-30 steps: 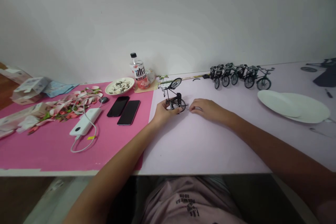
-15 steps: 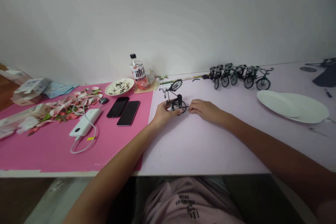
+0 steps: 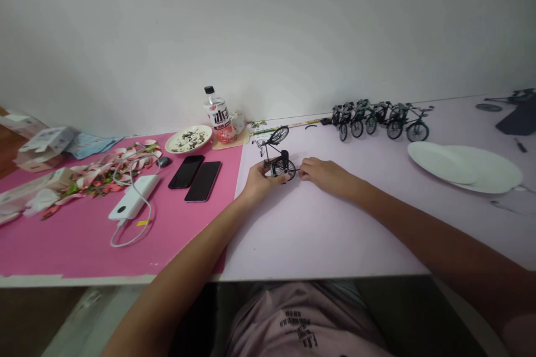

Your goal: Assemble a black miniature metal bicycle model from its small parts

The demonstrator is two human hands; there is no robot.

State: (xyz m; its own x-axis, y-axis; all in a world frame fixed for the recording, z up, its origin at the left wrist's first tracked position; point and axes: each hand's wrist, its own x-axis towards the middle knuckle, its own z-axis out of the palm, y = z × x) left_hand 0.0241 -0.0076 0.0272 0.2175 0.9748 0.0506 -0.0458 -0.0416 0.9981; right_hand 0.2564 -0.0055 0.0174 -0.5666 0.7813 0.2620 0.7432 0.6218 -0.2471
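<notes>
A small black model bicycle [image 3: 277, 152] stands tilted on the pale lilac table [image 3: 318, 223], front wheel raised toward the wall. My left hand [image 3: 257, 178] is closed round its rear wheel end from the left. My right hand [image 3: 322, 173] rests on the table just right of that wheel, fingers pinched together at something thin by the wheel that I cannot make out. A row of several finished model bicycles [image 3: 379, 120] stands further back to the right.
Two white plates [image 3: 464, 166] overlap at the right. On the pink mat [image 3: 84, 228] lie two black phones [image 3: 195, 175], a white power bank with cable [image 3: 133, 198], pink flower pieces [image 3: 104, 170] and boxes. A dish of scraps [image 3: 188, 138] and a bottle [image 3: 214, 114] stand near the wall.
My right hand has slid a little left, closer to the bicycle's rear wheel. The view has shifted slightly. My left hand keeps its hold.
</notes>
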